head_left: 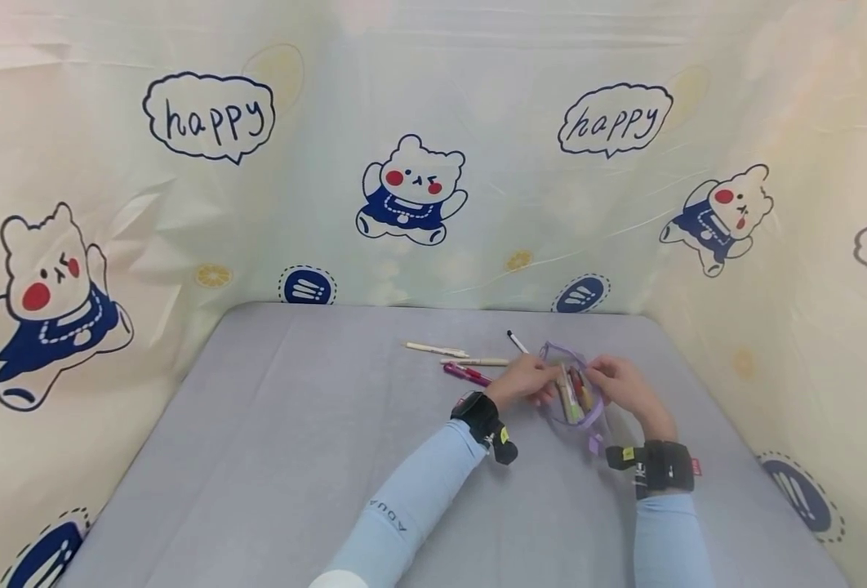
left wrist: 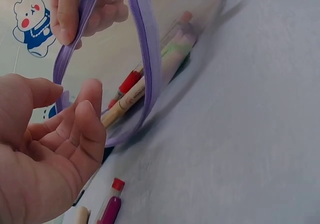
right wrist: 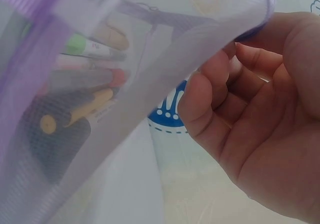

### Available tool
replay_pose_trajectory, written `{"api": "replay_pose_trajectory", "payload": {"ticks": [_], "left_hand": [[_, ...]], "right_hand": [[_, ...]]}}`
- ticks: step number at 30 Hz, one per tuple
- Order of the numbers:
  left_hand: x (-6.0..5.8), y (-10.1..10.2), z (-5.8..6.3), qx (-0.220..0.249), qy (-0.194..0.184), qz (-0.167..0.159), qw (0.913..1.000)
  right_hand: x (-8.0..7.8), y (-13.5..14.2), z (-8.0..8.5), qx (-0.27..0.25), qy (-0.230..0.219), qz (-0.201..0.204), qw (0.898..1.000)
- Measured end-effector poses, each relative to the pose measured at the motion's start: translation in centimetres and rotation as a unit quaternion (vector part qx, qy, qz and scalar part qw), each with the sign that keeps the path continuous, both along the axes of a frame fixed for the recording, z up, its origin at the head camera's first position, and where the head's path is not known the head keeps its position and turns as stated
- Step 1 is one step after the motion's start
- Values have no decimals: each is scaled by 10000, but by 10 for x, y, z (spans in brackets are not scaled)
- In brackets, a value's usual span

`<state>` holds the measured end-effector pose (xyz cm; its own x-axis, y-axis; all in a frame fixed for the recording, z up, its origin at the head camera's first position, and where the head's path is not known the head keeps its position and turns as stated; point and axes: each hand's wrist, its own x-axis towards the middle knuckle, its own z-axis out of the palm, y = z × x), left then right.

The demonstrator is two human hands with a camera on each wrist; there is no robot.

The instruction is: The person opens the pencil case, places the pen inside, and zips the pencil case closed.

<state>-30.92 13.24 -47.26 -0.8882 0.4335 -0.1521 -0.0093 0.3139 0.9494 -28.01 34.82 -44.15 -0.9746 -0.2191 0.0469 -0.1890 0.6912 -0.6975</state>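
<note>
A see-through mesh pencil case (head_left: 593, 418) with purple zipper edging stands with its mouth spread, several pens inside. My right hand (head_left: 622, 384) pinches its rim between thumb and fingers; the right wrist view shows this grip at the purple edge (right wrist: 257, 31). At the left side of the mouth is my left hand (head_left: 525, 380), thumb and fingers apart, loosely bent. Its fingertips (left wrist: 90, 111) lie close to the end of a beige pen (left wrist: 131, 94) that slants into the case. Beside that pen lies a red-capped one (left wrist: 131, 79).
Loose pens lie left of the case: a cream pen (head_left: 433, 349), a tan pen (head_left: 481, 362), a magenta pen (head_left: 465, 374) and a white pen with a black tip (head_left: 516, 340). They rest on a grey-covered table (head_left: 294, 457). A printed curtain (head_left: 507, 180) hangs behind.
</note>
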Motion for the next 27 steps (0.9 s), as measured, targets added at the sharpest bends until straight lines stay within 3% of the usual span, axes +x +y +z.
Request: {"api": "replay_pose_trajectory", "payload": {"ticks": [5, 13, 18, 24, 27], "left_hand": [[-3, -8, 0, -163, 36, 44, 9999], [-15, -26, 4, -834, 322, 47, 9960], [-21, -43, 3, -1049, 715, -126, 9918], [-20, -61, 11, -1515, 1193, -244, 9809], [-20, -69, 16, -1854, 1506, -267, 9707]], "right_hand": [[1, 1, 0, 17, -45, -3, 10000], [2, 3, 0, 91, -173, -70, 9998], [1, 2, 1, 106, -123, -18, 9999], [2, 1, 1, 87, -168, -15, 9998], [1, 2, 0, -8, -85, 9, 10000]]}}
